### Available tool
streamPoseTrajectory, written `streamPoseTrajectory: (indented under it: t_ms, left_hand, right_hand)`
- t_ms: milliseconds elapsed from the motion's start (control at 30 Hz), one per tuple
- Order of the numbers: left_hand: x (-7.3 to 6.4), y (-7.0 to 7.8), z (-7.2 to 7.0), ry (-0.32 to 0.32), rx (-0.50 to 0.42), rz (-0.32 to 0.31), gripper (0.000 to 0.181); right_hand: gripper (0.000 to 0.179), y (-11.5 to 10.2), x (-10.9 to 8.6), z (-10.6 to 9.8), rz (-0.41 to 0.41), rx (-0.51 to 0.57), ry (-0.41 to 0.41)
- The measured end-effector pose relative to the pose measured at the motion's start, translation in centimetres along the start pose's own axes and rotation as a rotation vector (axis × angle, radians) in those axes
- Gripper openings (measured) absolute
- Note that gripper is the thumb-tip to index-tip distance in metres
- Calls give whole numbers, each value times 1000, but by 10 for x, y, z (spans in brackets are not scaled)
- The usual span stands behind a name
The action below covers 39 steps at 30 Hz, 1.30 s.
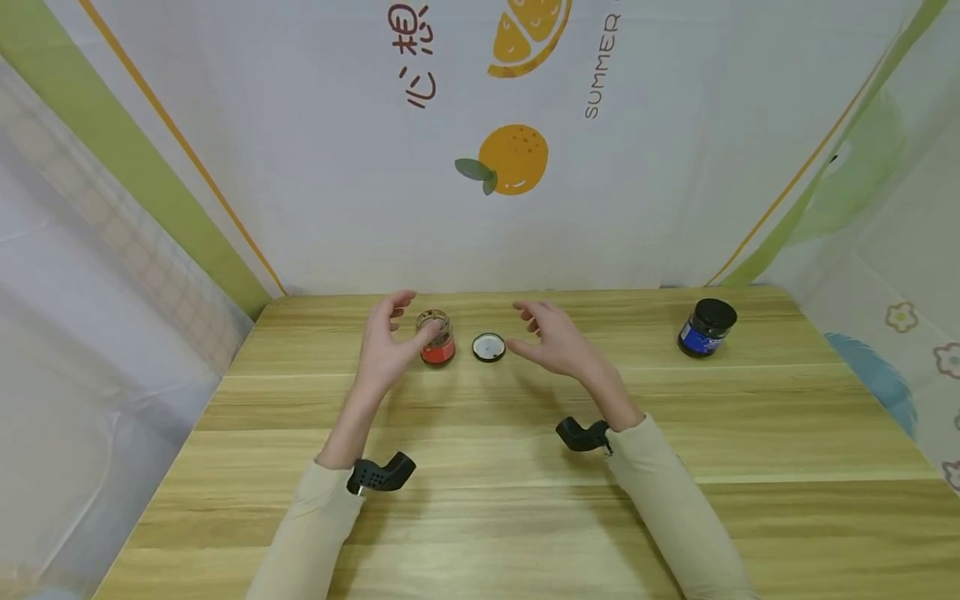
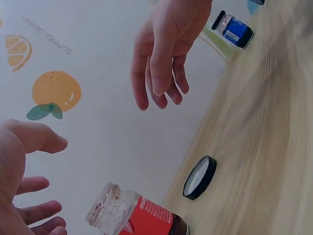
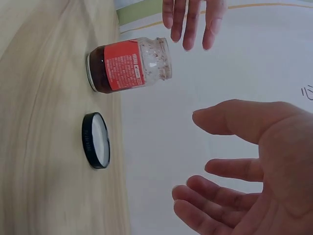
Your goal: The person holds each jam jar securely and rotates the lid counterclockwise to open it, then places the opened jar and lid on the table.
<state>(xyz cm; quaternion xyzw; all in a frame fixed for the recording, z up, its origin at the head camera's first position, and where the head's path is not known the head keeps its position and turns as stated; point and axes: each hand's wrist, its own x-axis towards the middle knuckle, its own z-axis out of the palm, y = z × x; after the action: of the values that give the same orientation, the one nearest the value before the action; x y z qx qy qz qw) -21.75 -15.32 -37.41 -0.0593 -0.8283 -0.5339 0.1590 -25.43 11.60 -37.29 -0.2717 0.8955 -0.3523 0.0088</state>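
Observation:
An uncapped glass jar with a red label (image 3: 124,66) stands upright on the wooden table, dark contents low inside it. Beside it lies its black lid (image 1: 489,347), pale inner face up. My left hand (image 1: 386,346) is raised by the jar, fingers loosely bent and apart; in the head view its thumb overlaps the jar's mouth. The right wrist view shows a gap between that hand and the glass. Above and right of the lid hovers my right hand (image 1: 553,337), thumb and fingers spread, with nothing between them.
A second jar with a blue label and black lid (image 1: 705,327) stands at the table's far right. Behind the table (image 1: 480,500) hangs a white curtain (image 1: 337,208) printed with oranges. Black wrist cameras (image 1: 381,472) sit on both forearms.

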Motion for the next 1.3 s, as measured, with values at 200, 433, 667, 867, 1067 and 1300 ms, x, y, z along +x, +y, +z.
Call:
streamPoseTrajectory:
  t_ms: [200, 433, 667, 867, 1067, 1300]
  left_hand:
    - [-3, 9, 1, -20, -6, 62, 55]
    - [-5, 19, 6, -57, -49, 114, 52]
    - [-7, 23, 13, -105, -96, 128, 52]
    - [-7, 25, 20, -149, -128, 129, 51]
    - [-7, 28, 24, -154, -112, 123, 52]
    - [-5, 31, 35, -184, -98, 114, 52]
  right_hand:
    - [62, -1, -5, -6, -2, -26, 17]
    - [62, -1, -10, -14, 8, -28, 49]
    - [62, -2, -15, -20, -1, -41, 56]
    - [61, 3, -20, -24, -5, -75, 80]
    - [62, 5, -25, -27, -5, -65, 81]
    - [61, 11, -31, -32, 8, -73, 92]
